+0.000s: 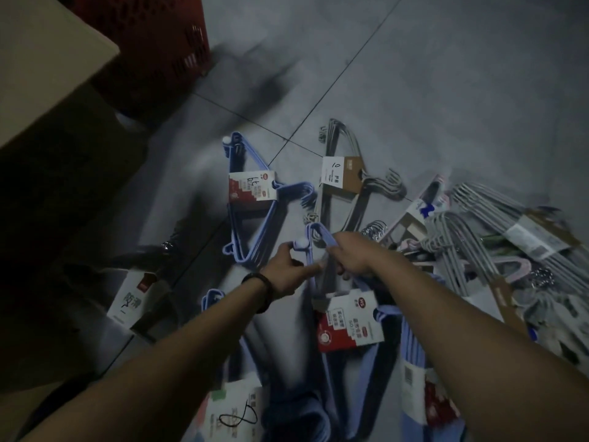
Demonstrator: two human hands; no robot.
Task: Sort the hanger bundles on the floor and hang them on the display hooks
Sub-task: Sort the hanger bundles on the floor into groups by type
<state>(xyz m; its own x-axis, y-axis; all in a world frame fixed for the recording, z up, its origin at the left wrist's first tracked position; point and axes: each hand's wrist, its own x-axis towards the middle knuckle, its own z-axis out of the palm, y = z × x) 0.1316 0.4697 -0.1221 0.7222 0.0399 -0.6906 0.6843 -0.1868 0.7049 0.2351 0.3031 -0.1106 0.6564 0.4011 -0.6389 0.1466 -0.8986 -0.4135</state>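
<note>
Several hanger bundles lie on the grey tiled floor. Both my hands hold one blue hanger bundle with a red and white label. My left hand grips its end near a white knob, fingers curled round the plastic. My right hand grips the same bundle's upper arm just to the right. Another blue bundle with a red and white label lies on the floor beyond my hands. A grey bundle with a brown and white card lies further right.
A heap of grey and pink hanger bundles fills the right side. More blue bundles lie under my arms. A black bundle with a white label lies at left. A red crate and a beige box stand upper left.
</note>
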